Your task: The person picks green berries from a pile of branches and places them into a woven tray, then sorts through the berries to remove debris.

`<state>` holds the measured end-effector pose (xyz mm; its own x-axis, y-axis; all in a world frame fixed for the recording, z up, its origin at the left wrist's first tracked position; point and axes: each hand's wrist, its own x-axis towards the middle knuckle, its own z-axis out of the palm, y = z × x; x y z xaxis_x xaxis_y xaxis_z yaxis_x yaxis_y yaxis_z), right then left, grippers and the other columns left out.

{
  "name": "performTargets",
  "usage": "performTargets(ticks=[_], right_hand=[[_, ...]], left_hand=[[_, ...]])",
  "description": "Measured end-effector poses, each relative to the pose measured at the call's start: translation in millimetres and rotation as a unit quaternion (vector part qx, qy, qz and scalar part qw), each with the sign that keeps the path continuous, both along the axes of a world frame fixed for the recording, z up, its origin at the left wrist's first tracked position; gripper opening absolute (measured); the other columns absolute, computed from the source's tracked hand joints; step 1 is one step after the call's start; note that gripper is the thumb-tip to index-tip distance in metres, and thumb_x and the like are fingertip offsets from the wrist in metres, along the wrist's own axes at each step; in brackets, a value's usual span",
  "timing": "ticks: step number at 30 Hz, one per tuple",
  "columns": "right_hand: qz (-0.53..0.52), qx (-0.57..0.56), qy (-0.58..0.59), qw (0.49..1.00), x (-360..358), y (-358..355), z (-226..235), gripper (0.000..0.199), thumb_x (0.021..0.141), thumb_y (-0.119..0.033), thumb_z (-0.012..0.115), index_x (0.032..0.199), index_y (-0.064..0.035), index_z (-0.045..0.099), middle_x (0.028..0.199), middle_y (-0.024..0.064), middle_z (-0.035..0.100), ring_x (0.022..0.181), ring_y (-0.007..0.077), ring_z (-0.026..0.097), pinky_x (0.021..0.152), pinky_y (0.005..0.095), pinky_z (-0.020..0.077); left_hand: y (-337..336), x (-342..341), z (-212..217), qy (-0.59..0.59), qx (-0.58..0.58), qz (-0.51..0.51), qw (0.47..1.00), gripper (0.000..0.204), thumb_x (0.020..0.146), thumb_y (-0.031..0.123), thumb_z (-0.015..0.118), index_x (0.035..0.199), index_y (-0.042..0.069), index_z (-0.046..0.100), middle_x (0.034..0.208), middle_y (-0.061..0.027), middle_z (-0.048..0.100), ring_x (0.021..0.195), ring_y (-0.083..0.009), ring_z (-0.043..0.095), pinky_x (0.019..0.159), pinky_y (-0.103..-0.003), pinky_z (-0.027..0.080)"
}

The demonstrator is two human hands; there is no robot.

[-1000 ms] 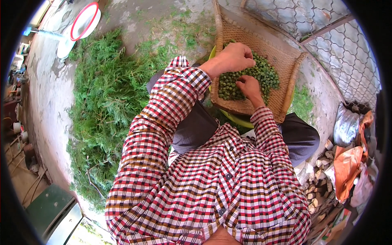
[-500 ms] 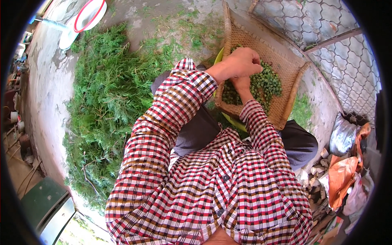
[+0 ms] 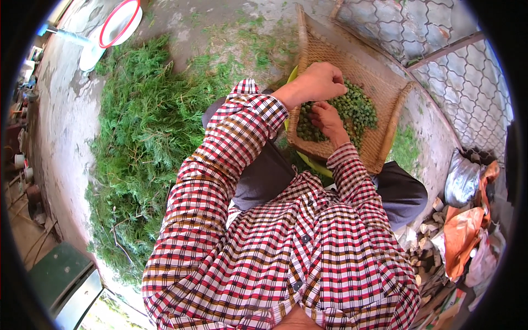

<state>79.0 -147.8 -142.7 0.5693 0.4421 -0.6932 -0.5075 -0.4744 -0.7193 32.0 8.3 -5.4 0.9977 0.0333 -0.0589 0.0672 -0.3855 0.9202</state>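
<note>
Bare concrete ground (image 3: 181,33) spreads under you in the head view, with a broad heap of cut green sprigs (image 3: 143,143) at nine o'clock and wire mesh fencing (image 3: 456,71) at two o'clock. Your woven basket tray (image 3: 385,99) rests across your lap at one o'clock, holding a pile of small green berries (image 3: 357,110). Your left hand (image 3: 316,82) hovers curled over the pile's near edge, fingers bent together; whether it grips anything you cannot tell. Your right hand (image 3: 325,118) lies just beneath it, fingers down among the berries, its grip hidden. A red-rimmed white basin (image 3: 118,25) sits at eleven o'clock.
</note>
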Motion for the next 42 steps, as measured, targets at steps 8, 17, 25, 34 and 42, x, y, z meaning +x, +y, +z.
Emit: performTargets(ticks=[8,17,25,34,42], right_hand=[[-0.139,0.223,0.143,0.954,-3,-30,26,0.004,0.087,-0.011,0.054,0.088,-0.0070,0.052,0.076,0.0018,0.054,0.068,0.0130,0.055,0.055,0.0280,0.0489],[-0.123,0.360,0.116,0.918,-5,-25,61,0.007,0.087,-0.011,0.055,0.092,-0.0050,0.054,0.078,0.0018,0.057,0.066,0.0119,0.055,0.056,0.0265,0.0481],[-0.109,0.361,0.068,0.924,-8,-26,62,0.007,0.088,-0.010,0.054,0.092,-0.0053,0.054,0.077,0.0011,0.056,0.066,0.0109,0.055,0.058,0.0256,0.0472],[-0.183,0.371,0.066,0.908,2,-59,70,0.008,0.084,-0.005,0.056,0.091,-0.0062,0.052,0.074,0.0004,0.053,0.067,0.0120,0.055,0.059,0.0261,0.0477],[-0.457,0.593,-0.043,0.662,76,-216,69,0.017,0.085,-0.016,0.057,0.088,-0.0008,0.053,0.085,0.0067,0.058,0.063,0.0102,0.050,0.055,0.0224,0.0455]], left_hand=[[-1,3,-7,0.018,0.009,0.008,1.000,0.026,0.075,0.023,0.062,0.088,0.000,0.063,0.076,-0.0104,0.063,0.070,-0.0190,0.060,0.064,-0.033,0.047],[-14,7,-26,0.062,0.132,-0.040,0.989,0.021,0.072,0.021,0.064,0.082,0.003,0.064,0.077,-0.0126,0.063,0.073,-0.0251,0.061,0.064,-0.034,0.047],[-13,10,-24,0.058,0.145,-0.072,0.985,0.018,0.069,0.016,0.064,0.079,0.001,0.063,0.071,-0.0119,0.063,0.067,-0.0228,0.061,0.060,-0.032,0.047],[-10,6,-20,0.063,0.081,-0.045,0.994,0.014,0.072,0.011,0.061,0.080,-0.001,0.061,0.067,-0.0107,0.062,0.059,-0.0171,0.061,0.054,-0.030,0.047],[-9,4,-18,0.070,0.076,-0.085,0.991,0.014,0.074,0.011,0.060,0.081,-0.001,0.061,0.071,-0.0109,0.062,0.063,-0.0189,0.060,0.059,-0.032,0.047]])
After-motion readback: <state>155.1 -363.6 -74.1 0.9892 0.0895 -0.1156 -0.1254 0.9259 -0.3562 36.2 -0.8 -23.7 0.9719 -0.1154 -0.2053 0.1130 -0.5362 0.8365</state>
